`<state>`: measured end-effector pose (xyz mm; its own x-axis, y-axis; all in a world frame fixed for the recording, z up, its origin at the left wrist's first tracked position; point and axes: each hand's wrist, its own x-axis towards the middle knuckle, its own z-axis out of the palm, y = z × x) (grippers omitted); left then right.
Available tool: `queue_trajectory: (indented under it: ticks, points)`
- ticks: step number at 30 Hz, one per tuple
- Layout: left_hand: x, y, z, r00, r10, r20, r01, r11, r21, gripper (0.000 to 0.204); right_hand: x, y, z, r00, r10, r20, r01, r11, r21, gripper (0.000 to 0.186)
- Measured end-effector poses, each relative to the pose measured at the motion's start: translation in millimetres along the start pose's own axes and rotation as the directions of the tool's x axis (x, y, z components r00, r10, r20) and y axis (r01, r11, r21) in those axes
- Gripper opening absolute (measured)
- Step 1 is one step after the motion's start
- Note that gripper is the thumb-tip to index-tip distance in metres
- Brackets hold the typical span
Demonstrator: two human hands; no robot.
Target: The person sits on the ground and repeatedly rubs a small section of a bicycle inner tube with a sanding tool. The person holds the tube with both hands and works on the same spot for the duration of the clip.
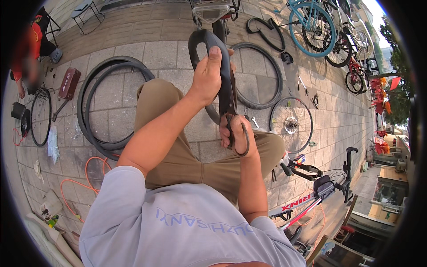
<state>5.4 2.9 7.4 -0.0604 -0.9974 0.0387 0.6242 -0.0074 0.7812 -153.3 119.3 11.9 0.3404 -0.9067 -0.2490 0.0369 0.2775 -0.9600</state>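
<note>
My left hand [207, 81] is closed round a thick black rubber bicycle tube or tyre [225, 78], its thumb lying along the top. The rubber bends in a loop above the hand and runs down between my knees. Lower down, my right hand [241, 133] grips a pair of scissors [247, 141] with large dark handle loops. The scissors are at the lower part of the rubber; whether the blades are together there cannot be made out.
Black tyres [82, 102] lie to the left, another tyre [279, 82] and a spoked wheel [292, 126] to the right. A bicycle frame [307, 202] rests at lower right. An orange hose [66, 181] curls at left. Another person [31, 49] is at far left. Parked bicycles [334, 33] stand upper right.
</note>
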Motion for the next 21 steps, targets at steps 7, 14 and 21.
queue_trajectory:
  ticks: [7, 14, 21]
  points:
    - [0.9, -1.5, -0.7, 0.999, 0.044, 0.025, -0.045, 0.998, 0.046, 0.075, -5.0, -0.1, 3.6, 0.999, 0.002, -0.049, -0.006, 0.996, -0.088, 0.066]
    - [-3.4, -3.0, 0.4, 0.990, 0.137, 0.047, -0.144, 0.954, 0.261, 0.078, 0.1, -16.7, 2.0, 0.999, 0.010, -0.035, -0.012, 0.999, -0.040, 0.071]
    - [-5.1, -3.8, 3.1, 0.993, 0.120, 0.022, -0.122, 0.973, 0.195, 0.064, 1.3, -16.7, -1.7, 1.000, 0.002, -0.017, -0.002, 1.000, -0.018, 0.071]
